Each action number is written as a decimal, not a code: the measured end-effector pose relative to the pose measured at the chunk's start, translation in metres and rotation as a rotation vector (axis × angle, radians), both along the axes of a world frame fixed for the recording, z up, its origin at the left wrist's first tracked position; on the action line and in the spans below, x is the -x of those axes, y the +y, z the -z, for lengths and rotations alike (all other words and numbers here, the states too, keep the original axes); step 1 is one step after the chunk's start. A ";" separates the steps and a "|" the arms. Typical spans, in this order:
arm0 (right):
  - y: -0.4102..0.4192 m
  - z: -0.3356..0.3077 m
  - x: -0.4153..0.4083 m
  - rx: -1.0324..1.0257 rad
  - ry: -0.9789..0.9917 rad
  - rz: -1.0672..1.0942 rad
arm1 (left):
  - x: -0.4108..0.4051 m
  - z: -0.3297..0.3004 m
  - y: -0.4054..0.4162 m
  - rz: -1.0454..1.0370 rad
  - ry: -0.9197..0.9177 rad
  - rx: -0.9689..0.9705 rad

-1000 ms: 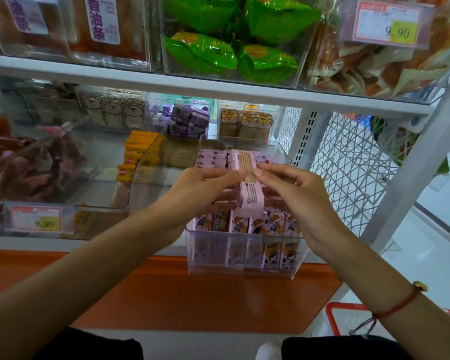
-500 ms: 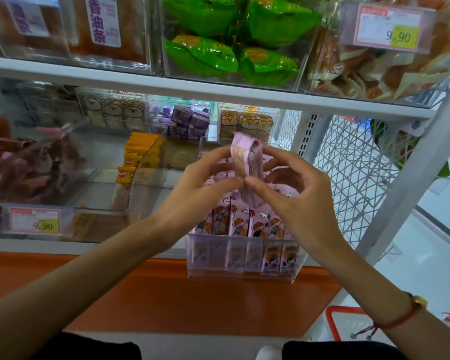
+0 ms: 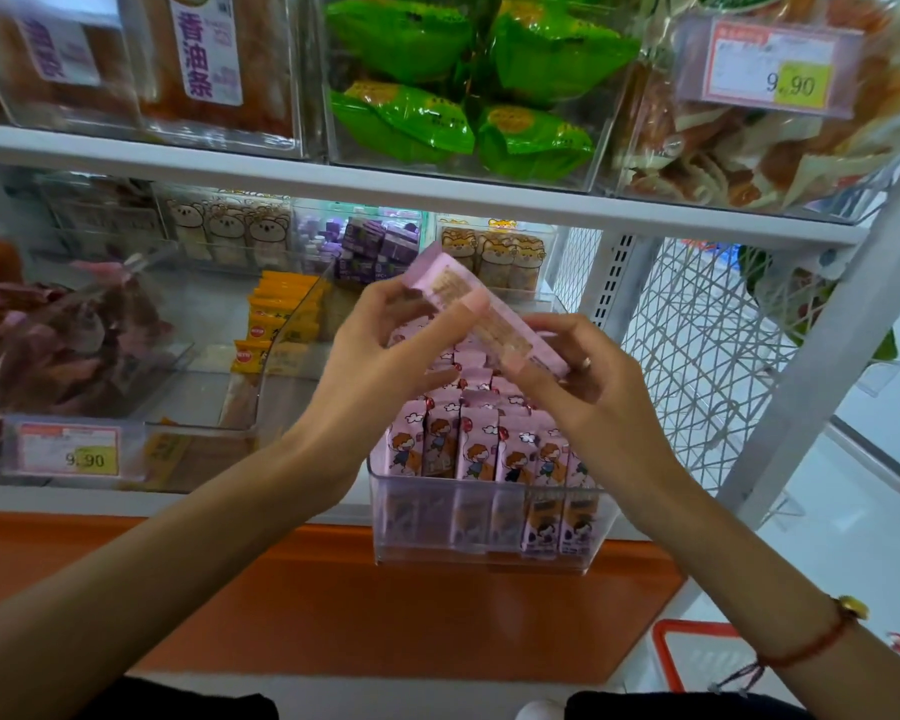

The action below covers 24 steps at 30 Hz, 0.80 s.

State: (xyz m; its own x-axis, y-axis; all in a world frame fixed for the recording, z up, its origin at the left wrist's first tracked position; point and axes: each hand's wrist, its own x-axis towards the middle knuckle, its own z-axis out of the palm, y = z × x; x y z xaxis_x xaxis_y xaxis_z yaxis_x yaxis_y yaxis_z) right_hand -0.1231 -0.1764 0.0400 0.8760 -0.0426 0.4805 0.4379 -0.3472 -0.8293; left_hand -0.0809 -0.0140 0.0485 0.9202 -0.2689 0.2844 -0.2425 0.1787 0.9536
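both hands [image 3: 385, 356] [image 3: 588, 387] pinch the pink packet [image 3: 481, 309].

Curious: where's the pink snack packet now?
The long pink snack packet is mid head view, held between left hand and right hand, above the clear plastic bin.

Both bare forearms stretch in toward the middle of the view, the left from 8 o'clock and the right from 4 o'clock, and the hands sit close together just above centre. The left hand [image 3: 385, 356] shows its back to the camera; its thumb and curled fingers pinch the 10 o'clock end of a pink packet [image 3: 489, 314]. The right hand [image 3: 588, 392], at 3 o'clock of the left, grips the packet's 4 o'clock end, thumb on the near face and fingers curled over the far side. The hands are near each other but apart.
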 end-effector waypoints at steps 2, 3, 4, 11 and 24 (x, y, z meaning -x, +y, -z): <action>-0.001 0.000 -0.001 -0.088 0.087 -0.066 | 0.001 -0.001 0.001 0.049 -0.006 -0.009; -0.002 0.000 -0.001 -0.087 0.106 -0.073 | 0.001 -0.001 0.002 0.052 -0.016 -0.009; -0.003 0.001 -0.001 -0.060 0.107 -0.062 | 0.001 0.000 0.003 0.035 -0.025 0.001; -0.007 0.003 -0.001 -0.039 -0.034 0.048 | -0.005 0.005 0.002 -0.113 0.028 0.033; -0.015 0.006 -0.009 -0.298 0.134 0.228 | -0.007 0.007 0.004 -0.102 -0.359 -0.188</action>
State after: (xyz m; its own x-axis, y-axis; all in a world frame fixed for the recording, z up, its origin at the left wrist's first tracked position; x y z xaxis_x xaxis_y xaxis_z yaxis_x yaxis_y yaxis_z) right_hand -0.1137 -0.1919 0.0335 0.8818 -0.3638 0.3000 0.2589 -0.1582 -0.9529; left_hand -0.0743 -0.0104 0.0416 0.7963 -0.2595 0.5464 -0.5727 -0.0324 0.8192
